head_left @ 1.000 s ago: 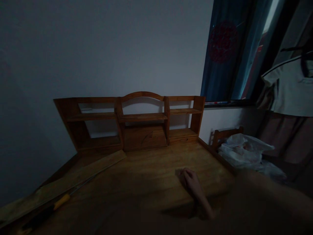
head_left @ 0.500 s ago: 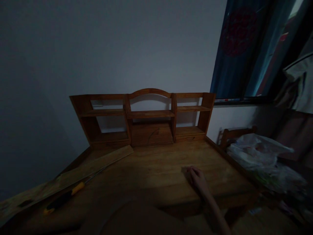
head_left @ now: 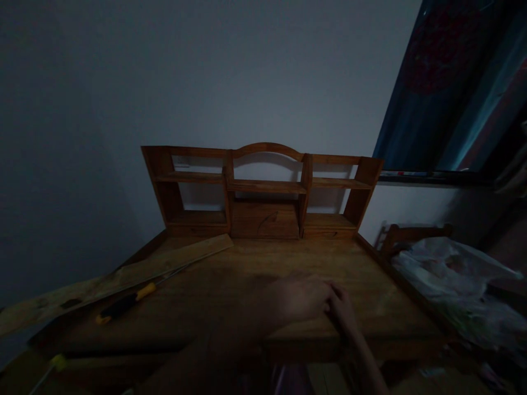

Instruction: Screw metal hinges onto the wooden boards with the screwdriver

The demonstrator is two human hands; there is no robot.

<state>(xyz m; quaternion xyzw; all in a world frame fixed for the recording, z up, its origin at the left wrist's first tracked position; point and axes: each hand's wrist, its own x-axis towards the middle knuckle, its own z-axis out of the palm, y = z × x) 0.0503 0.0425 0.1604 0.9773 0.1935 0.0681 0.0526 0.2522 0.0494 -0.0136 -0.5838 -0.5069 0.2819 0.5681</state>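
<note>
Over the front right part of the wooden desk point(head_left: 230, 307), my two hands meet. My right hand point(head_left: 342, 311) is closed, its fingers bent inward in a pinch; whatever it holds, if anything, is hidden. From the lower left my left forearm crosses the desk, and my left hand point(head_left: 302, 296) touches or nearly touches the right fingertips. Motion and dim light smear the left fingers. A screwdriver point(head_left: 125, 303) with a black and yellow handle lies on the left side of the desk, beside a long wooden board point(head_left: 135, 274).
A wooden shelf unit point(head_left: 265, 186) stands along the back of the desk, against the wall. On the right are a chair point(head_left: 418, 233) and clear plastic bags point(head_left: 447, 269). Below the desk's front left edge a small yellow-green object point(head_left: 59, 362) with a thin shaft shows.
My left arm has swung rightward across the desk, bringing the left hand to the right one. My right hand stays pinched near the same spot. The view has turned slightly left.
</note>
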